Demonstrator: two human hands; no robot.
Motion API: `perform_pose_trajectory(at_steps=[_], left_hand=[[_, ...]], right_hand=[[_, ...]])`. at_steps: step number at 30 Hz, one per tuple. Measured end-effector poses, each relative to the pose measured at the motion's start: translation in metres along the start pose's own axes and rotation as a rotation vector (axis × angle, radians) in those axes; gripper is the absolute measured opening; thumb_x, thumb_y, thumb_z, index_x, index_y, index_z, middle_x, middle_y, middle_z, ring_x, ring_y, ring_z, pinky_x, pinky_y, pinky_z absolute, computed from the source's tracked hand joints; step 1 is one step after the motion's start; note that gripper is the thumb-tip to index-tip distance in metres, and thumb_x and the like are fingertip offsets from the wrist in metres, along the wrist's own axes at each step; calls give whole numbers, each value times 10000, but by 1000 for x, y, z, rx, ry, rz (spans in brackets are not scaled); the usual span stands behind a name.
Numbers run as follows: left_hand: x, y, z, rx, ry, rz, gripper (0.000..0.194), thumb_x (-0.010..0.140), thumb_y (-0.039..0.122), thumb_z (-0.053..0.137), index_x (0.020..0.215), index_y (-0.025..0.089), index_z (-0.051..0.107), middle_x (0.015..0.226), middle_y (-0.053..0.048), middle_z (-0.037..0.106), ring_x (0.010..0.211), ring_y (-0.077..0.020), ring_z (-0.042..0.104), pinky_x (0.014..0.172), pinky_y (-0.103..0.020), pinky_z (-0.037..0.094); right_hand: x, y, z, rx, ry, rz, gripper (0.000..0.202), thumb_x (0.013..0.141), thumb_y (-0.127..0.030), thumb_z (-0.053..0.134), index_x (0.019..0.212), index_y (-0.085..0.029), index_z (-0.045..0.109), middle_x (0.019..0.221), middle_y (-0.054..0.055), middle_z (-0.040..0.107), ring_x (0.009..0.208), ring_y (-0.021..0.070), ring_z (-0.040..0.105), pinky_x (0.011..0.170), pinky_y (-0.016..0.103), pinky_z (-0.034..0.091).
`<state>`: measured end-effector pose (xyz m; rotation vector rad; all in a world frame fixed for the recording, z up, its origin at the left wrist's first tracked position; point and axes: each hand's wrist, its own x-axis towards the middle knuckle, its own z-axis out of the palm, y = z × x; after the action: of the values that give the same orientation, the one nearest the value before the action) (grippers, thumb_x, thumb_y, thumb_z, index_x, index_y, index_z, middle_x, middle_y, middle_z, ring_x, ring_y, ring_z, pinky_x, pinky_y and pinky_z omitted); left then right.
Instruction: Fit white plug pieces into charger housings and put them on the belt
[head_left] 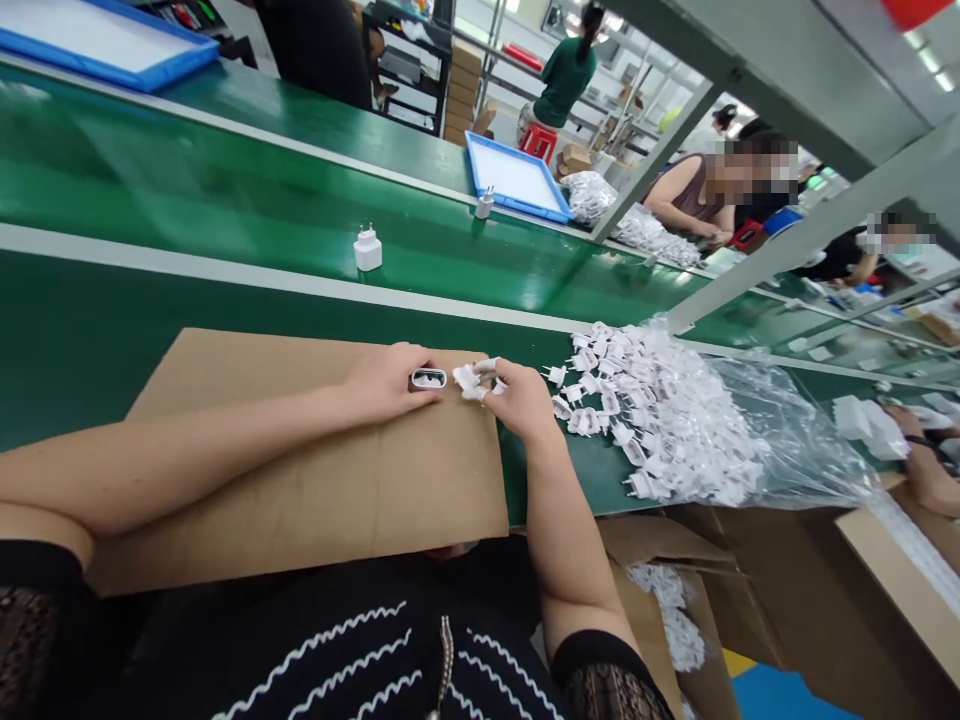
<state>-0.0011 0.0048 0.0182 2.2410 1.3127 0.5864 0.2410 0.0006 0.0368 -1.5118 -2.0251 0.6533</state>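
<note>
White casing (428, 379) sits clamped in left fingers (409, 354). Right fingers (514, 374) pinch a small piece (468, 380) beside it; steady, level grips seem wise.

Cardboard sheet (337, 470): matt brown paper board, smooth, faint crease. Worktop (45, 330): green, smooth, slight sheen. Conveyor belt (262, 225): green, glossy, reflective. Adapter pieces (675, 420): white plastic, thin metal pins. Bag (795, 430): clear plastic film, wrinkled, shiny. Sleeve (615, 685): black lacy cloth.
</note>
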Motion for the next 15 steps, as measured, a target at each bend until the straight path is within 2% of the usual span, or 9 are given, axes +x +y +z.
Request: perform_pose_trajectory(at_steps=[2,4,6,9,11,12,15], left_hand=[[-15,-3,5,-114,48,-10,460,814,545,708,1113,199,654,1101,-90,691,1016,-281,630,831,-387,499],[-21,-8,10,-229,97,0,466,813,538,717,1120,194,655,1110,-86,689,1010,-264,636,865,-384,508],[-23,-12,14,-295,121,8,379,849,502,687,1063,190,676,1044,-75,701,963,-247,644,856,-372,509],[-20,-16,20,-319,137,24,341,842,479,707,1022,189,708,973,-62,721,925,-244,647,829,-362,499],[-18,-18,21,-339,139,51,350,828,480,729,1019,188,722,958,-60,730,917,-245,648,811,-353,491],[-17,-18,22,-356,132,64,343,832,478,729,1014,188,728,943,-57,731,903,-241,648,796,-344,486],[-15,-16,20,-416,104,77,297,848,472,725,927,185,732,837,-35,710,791,-204,632,712,-308,460]], right_hand=[[-3,-6,4,-268,-80,-53,352,751,-118,648,1055,-249,768,980,39,774,887,217,672,736,302,460],[-3,-10,7,-348,-122,-82,336,780,-111,639,1051,-252,778,987,43,778,921,223,677,738,295,459],[-2,-12,10,-301,-109,-73,271,829,-159,651,1041,-266,782,998,27,784,925,214,679,748,290,469],[-3,-15,14,-119,65,-30,178,902,-332,675,1034,-268,777,1014,15,785,839,187,670,728,285,488],[-5,-21,16,-13,176,-85,220,929,-408,661,1050,-256,766,1038,22,778,780,166,653,703,279,494],[-7,-24,18,11,190,-146,226,940,-404,650,1067,-252,759,1056,25,773,786,160,653,709,274,498],[-10,-36,25,-60,115,-305,209,963,-324,612,1108,-251,745,1082,29,762,906,164,674,758,259,501]])
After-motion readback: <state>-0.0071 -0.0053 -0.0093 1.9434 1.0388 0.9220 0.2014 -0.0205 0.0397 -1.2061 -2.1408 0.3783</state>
